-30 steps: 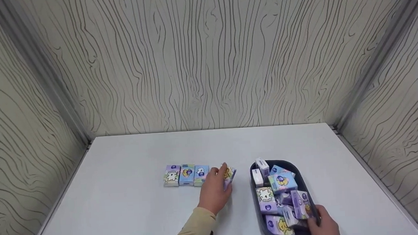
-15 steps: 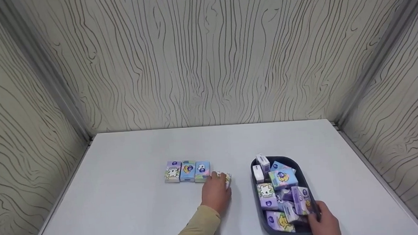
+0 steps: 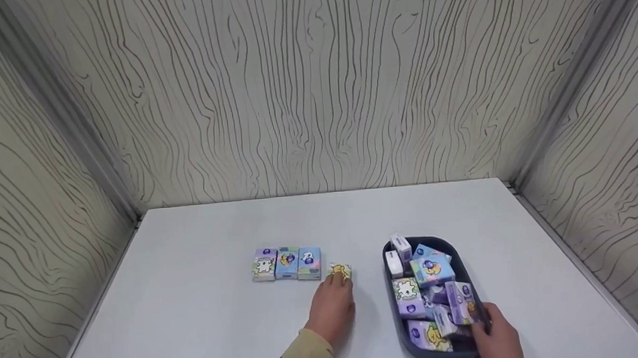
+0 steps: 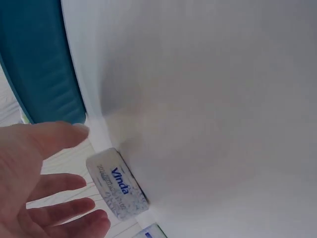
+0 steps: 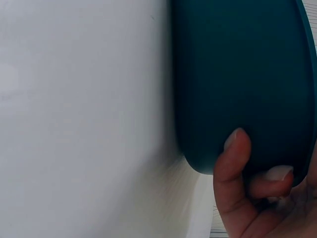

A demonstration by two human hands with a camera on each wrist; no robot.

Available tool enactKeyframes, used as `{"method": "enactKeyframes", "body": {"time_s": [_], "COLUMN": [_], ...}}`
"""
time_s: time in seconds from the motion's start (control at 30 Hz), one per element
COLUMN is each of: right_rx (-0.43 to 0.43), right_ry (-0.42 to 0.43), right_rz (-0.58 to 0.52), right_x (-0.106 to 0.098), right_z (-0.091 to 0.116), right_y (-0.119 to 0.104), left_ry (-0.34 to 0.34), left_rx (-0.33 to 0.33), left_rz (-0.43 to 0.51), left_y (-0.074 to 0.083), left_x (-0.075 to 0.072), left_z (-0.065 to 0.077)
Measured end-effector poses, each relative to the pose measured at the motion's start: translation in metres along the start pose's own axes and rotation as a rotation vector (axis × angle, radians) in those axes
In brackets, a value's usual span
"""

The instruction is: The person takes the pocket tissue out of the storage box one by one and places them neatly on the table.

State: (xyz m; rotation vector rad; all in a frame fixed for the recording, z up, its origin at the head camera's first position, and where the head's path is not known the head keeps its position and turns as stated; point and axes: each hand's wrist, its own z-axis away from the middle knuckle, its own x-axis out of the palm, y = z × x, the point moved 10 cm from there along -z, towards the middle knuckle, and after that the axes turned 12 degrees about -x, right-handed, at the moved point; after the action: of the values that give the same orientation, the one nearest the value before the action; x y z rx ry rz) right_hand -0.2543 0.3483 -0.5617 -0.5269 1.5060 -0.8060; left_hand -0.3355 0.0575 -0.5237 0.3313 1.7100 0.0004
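Observation:
A small tissue pack (image 3: 339, 269) with a yellow character lies on the table, right of a short row and slightly nearer to me. My left hand (image 3: 334, 306) is at its near edge, partly covering it. In the left wrist view, the thumb and fingers are spread and apart from the Vinda-printed end of the pack (image 4: 118, 183). My right hand (image 3: 497, 336) grips the near right corner of a dark teal bin (image 3: 437, 355), its fingers bent against the bin's outer wall (image 5: 237, 89) in the right wrist view.
Left of the loose pack, a purple tissue pack (image 3: 264, 265) and two blue packs (image 3: 287, 262) (image 3: 309, 263) sit side by side. Several mixed packs (image 3: 432, 270) are heaped in the bin. Wood-patterned panels (image 3: 314, 92) enclose the white table (image 3: 195, 316) behind and on both sides.
The yellow-character pack, tilted in my left hand earlier, now lies on the table to the right of the row. The left hand has drawn back slightly and loosened. My right hand stays on the bin.

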Motion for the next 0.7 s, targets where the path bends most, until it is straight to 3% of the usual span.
{"method": "enactKeyframes", "body": {"time_s": [0.07,0.3,0.7], "right_rx": [0.023,0.002,-0.013], "right_ry": [-0.016,-0.004,0.006], "right_rz": [-0.022,0.054,0.035], "right_x": [0.002,-0.002,-0.001], "right_z": [0.000,-0.003,-0.001], "right_y": [0.002,-0.002,0.000], "left_ry": [0.008,0.067,-0.010], "left_rx": [0.025,0.087,0.050], "left_rz": [-0.033,-0.111,-0.177], "left_y": [0.002,0.010,0.001], "left_x": [0.000,-0.001,0.014], "left_z": [0.003,0.001,-0.032]}}
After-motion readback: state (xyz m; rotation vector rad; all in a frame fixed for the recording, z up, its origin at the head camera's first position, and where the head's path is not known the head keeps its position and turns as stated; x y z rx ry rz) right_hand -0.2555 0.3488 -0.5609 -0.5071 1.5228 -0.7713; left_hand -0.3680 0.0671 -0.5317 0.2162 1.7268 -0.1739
